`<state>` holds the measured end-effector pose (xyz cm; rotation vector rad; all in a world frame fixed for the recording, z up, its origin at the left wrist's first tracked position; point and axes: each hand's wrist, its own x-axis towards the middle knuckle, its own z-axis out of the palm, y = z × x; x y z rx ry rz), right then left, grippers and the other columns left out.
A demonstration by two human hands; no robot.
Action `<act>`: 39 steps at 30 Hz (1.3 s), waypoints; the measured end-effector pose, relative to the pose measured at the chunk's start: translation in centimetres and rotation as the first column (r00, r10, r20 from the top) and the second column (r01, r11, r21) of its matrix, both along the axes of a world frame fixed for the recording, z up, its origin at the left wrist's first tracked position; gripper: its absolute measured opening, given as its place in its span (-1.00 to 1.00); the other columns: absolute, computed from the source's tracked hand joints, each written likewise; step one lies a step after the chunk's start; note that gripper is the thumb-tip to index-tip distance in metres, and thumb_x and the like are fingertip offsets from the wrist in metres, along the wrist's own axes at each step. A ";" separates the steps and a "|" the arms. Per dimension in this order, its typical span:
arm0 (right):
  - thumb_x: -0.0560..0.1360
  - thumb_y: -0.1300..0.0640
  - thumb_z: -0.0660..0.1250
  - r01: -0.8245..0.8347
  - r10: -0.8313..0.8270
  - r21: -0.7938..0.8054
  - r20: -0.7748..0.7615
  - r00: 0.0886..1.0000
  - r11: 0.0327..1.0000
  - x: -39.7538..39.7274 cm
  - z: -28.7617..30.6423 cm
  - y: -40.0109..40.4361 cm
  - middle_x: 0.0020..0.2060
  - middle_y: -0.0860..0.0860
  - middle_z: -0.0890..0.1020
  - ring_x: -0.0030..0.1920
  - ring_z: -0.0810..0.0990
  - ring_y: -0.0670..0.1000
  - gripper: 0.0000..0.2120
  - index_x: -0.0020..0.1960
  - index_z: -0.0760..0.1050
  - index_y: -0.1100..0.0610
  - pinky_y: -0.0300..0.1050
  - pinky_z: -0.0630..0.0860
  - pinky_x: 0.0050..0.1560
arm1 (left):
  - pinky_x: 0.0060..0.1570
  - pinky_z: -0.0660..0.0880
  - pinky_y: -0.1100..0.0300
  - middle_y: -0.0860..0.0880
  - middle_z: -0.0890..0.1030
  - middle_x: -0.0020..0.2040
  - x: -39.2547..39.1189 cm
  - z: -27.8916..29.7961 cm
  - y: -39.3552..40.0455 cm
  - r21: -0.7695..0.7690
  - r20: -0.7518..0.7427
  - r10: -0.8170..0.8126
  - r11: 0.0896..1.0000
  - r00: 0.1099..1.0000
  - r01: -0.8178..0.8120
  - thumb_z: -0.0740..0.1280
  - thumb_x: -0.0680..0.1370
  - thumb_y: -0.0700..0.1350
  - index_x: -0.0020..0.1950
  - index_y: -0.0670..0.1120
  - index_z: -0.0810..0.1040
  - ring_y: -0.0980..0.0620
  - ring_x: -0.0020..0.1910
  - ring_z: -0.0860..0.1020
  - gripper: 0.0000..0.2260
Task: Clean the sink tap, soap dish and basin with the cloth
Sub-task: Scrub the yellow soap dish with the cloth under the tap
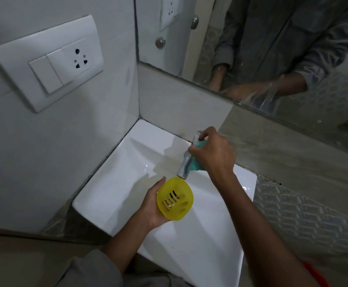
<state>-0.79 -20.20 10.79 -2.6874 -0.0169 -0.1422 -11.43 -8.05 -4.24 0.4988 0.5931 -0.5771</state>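
white basin (115, 183) | left hand (150, 208) grips soap dish (175, 198) | right hand (212, 152) grips cloth (198, 162) on tap (184, 165)

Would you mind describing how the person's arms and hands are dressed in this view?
Both hands, left hand and right hand, are bare, with no rings or watch visible. The forearms are uncovered; a grey sleeve is pushed up on the left arm.

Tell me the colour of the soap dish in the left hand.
Yellow: the soap dish, with dark slots, shows clearly in the head view.
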 end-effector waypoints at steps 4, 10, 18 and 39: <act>0.25 -0.15 0.44 -0.054 0.054 -0.013 -0.014 0.998 0.998 0.4 0.2 -1.5 -0.10 0.00 0.64 -0.24 0.49 0.02 -0.54 0.10 0.42 -0.10 -0.13 0.38 -0.23 | 0.09 0.54 -0.05 -0.20 0.66 0.08 0.5 -0.2 -0.3 0.022 0.023 0.022 1.000 0.999 -0.023 0.33 0.42 0.17 0.11 -0.12 0.68 -0.20 -0.01 0.65 -0.56; 0.24 -0.15 0.45 -0.112 0.112 -0.005 -0.053 0.992 0.994 1.3 0.8 -2.7 -0.08 -0.02 0.65 -0.14 0.57 0.03 -0.55 0.11 0.52 -0.16 -0.16 0.39 -0.20 | 0.05 0.56 -0.03 -0.18 0.68 0.04 1.1 -0.3 -0.2 0.054 0.078 0.032 0.998 0.996 -0.037 0.37 0.37 0.12 0.09 -0.10 0.68 -0.19 -0.03 0.66 -0.59; 0.45 -0.27 0.22 0.048 -0.062 -0.154 -0.083 0.995 0.987 -1.1 -0.6 0.1 -0.11 0.16 0.66 -0.08 0.62 0.21 -0.50 -0.08 0.59 0.16 -0.13 0.31 -0.22 | 0.13 0.49 -0.04 -0.20 0.66 0.07 0.9 -0.1 -0.4 0.063 0.051 0.052 0.997 0.997 -0.055 0.28 0.42 0.15 0.10 -0.13 0.68 -0.18 0.02 0.61 -0.56; 0.65 -0.10 -0.07 -0.479 0.487 0.123 -0.391 0.781 0.869 -14.3 -11.7 -5.2 0.56 0.04 0.10 0.56 0.00 -0.03 -0.46 0.56 0.04 0.12 0.03 -0.09 0.55 | 0.11 0.57 0.04 -0.20 0.65 0.12 -1.5 0.0 -4.9 0.029 0.006 -0.129 0.991 0.992 0.129 0.42 0.44 0.03 0.21 -0.21 0.61 -0.13 0.09 0.64 -0.56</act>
